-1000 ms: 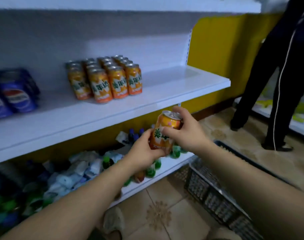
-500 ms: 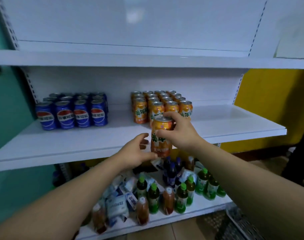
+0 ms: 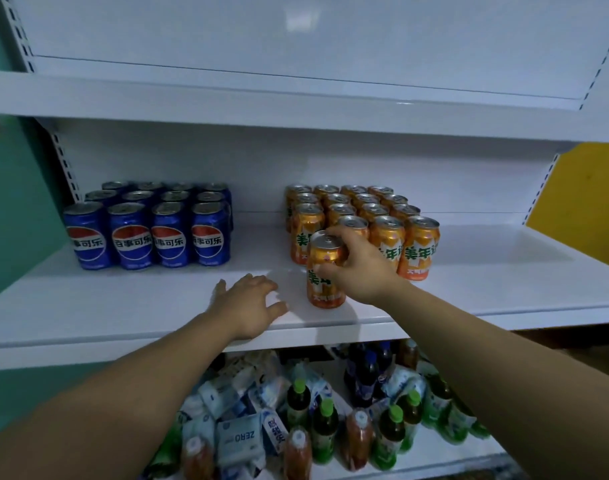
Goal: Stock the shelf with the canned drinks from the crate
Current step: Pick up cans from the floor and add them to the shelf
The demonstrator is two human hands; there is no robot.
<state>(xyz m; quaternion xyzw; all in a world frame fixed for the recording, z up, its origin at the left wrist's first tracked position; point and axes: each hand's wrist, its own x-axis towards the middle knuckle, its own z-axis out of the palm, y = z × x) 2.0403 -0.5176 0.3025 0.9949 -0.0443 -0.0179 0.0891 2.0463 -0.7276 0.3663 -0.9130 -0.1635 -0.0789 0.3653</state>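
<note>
Placing orange can (image 3: 325, 273) on shelf (image 3: 123, 306), front of orange block.
My R hand (image 3: 360, 268) grasps it upright; L hand (image 3: 249, 304) flat, empty, at its 9 o'clock. Next, I think: slide toward 12, let go.

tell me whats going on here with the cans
A person is stocking a white shelf. The right hand grips an orange can standing upright at the front left of the orange can block. The left hand rests open and flat on the shelf beside it. Blue cola cans sit further left.
</note>
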